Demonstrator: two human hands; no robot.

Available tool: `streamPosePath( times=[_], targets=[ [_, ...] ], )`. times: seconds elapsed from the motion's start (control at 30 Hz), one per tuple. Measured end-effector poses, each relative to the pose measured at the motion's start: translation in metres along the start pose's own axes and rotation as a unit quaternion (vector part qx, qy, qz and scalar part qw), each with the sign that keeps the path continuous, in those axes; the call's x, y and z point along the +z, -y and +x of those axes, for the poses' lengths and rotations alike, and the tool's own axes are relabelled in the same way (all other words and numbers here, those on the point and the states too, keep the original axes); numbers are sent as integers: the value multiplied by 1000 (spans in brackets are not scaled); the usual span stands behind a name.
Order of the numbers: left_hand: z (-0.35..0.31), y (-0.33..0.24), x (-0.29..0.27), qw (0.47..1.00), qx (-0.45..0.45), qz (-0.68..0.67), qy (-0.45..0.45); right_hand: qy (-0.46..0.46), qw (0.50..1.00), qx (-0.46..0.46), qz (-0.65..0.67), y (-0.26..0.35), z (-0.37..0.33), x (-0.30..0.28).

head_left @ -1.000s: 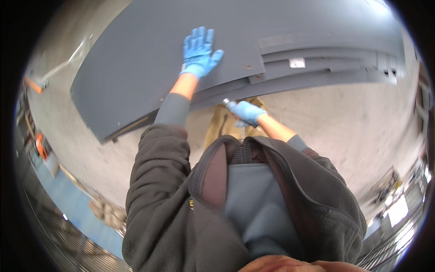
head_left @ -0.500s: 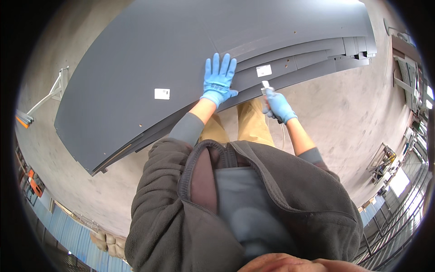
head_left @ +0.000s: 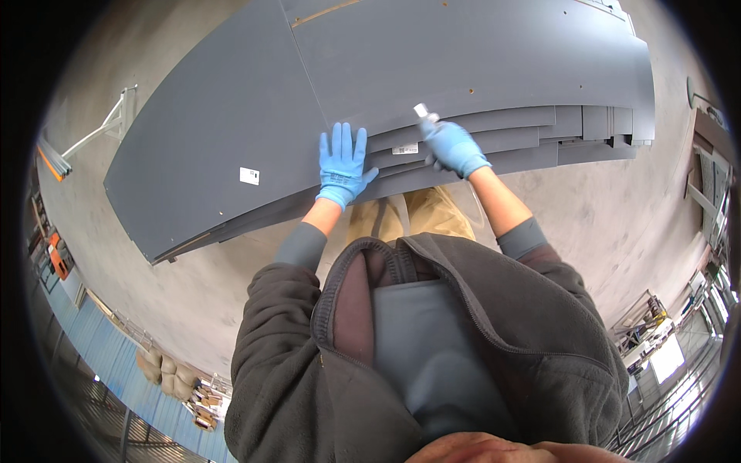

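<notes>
A stack of large dark grey flat panels (head_left: pixel 224 116) lies in front of me, its near edges stepped and uneven. My left hand (head_left: pixel 343 168), in a blue glove, rests flat on the stack by the top panel's near edge, fingers stretched out. Gloved in blue too, my right hand (head_left: pixel 457 148) is closed around a small silver hand tool with a whitish tip (head_left: pixel 421 111). That tip points up and left over the top panel; motion blurs it, and my fingers cover most of the tool. White labels are stuck on the top panel (head_left: pixel 249 176) and a lower panel (head_left: pixel 404 148).
Small holes dot the top panel. Concrete floor (head_left: pixel 583 208) surrounds the stack. A white metal stand (head_left: pixel 100 135) is at the far left. Racks and equipment (head_left: pixel 648 320) line the right side; tan sacks (head_left: pixel 174 376) lie at lower left.
My right hand has moved up and left with the tool, from beside the stack's near edge to over the panels. In the picture, my left hand sits slightly lower and further left, still flat.
</notes>
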State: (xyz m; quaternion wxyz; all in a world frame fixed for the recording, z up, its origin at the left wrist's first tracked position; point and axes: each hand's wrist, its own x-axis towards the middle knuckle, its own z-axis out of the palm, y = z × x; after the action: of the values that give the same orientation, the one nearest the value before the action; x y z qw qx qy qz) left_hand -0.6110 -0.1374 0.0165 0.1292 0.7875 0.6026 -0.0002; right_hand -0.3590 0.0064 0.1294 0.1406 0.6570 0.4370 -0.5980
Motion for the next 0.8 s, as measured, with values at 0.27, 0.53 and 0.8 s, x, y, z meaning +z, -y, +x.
streamPosePath(
  times=[0.27, 0.53, 0.8],
  targets=[
    [0, -8, 11, 999, -25, 7, -19, 42, 990, -8, -131, 43, -12, -36],
    [5, -7, 2, 998, -47, -35, -32, 74, 982, -2, -175, 21, 12, -13],
    [24, -5, -17, 992, -63, -2, 107, -286, 937, 199, 29, -55, -19, -182]
  ],
)
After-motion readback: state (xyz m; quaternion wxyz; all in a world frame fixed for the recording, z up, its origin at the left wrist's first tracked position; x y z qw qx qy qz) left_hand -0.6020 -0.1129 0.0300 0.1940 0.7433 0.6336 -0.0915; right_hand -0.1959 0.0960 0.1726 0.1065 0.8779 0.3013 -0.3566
